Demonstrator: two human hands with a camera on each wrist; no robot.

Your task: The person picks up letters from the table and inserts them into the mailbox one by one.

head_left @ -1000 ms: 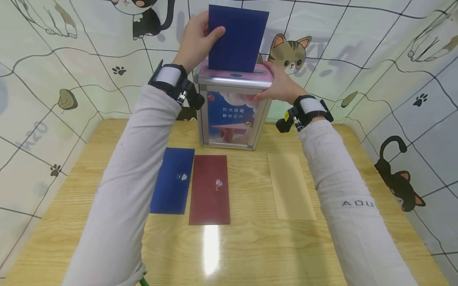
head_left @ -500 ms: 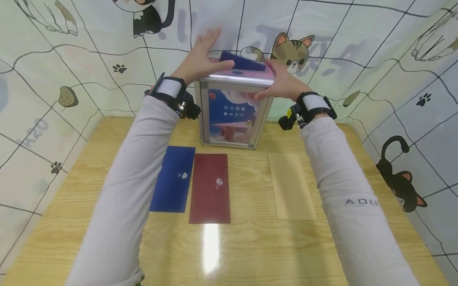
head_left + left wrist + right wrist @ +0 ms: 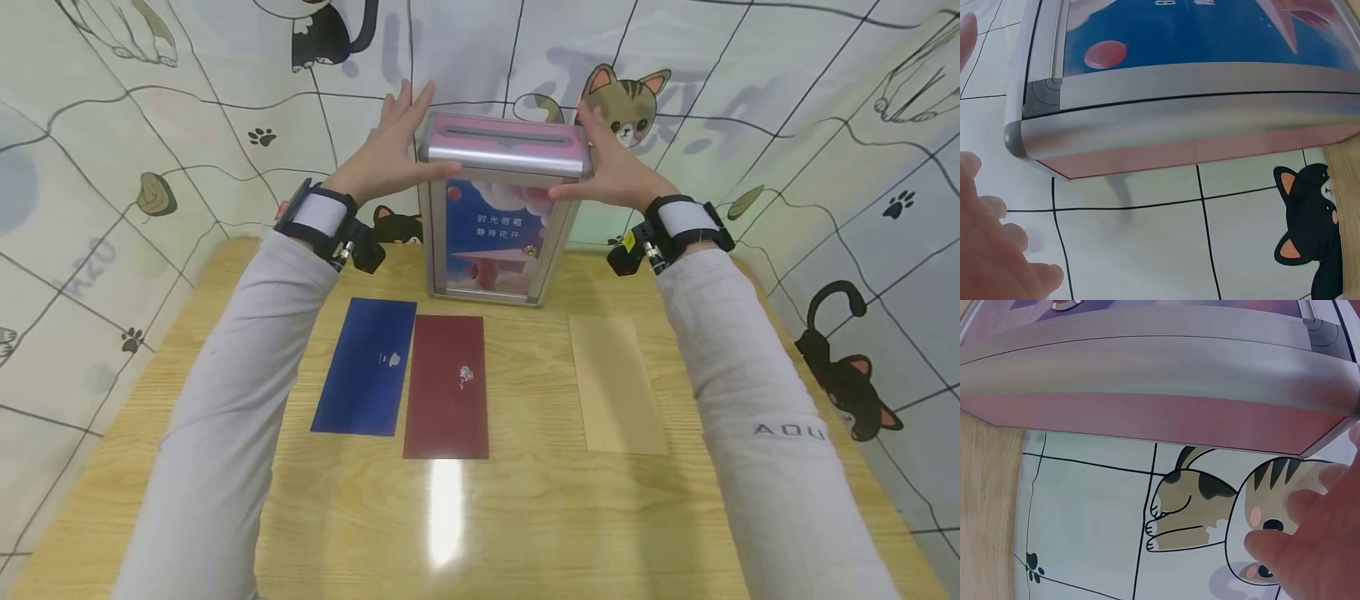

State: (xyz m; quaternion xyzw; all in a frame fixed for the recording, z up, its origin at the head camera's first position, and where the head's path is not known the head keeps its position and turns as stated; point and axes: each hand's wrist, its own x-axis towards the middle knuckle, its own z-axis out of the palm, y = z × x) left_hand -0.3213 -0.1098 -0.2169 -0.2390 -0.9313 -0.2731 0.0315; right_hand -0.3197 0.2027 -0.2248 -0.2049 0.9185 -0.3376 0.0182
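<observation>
A silver-framed letter box (image 3: 491,237) with a pink top stands at the back of the table, upright, with a blue printed front. Its top slot (image 3: 506,136) shows with nothing sticking out. My left hand (image 3: 386,158) is spread at the box's left top corner, fingers extended and thumb tip overlapping the front edge in the head view. On the opposite side, my right hand (image 3: 618,171) has its fingers and thumb spread around the right top corner. In the right wrist view, the right fingers (image 3: 1316,550) lie beside the box's pink side.
A blue envelope (image 3: 365,367) and a dark red envelope (image 3: 447,387) lie side by side in front of the box. Farther right lies a tan envelope (image 3: 618,383). A cat-patterned cloth (image 3: 247,200) rises behind and beside the wooden table (image 3: 540,517).
The dark blue envelope in my left hand has gone down through the slot out of sight. My left hand let go and moved left and lower; my right hand's grip on the corner loosened.
</observation>
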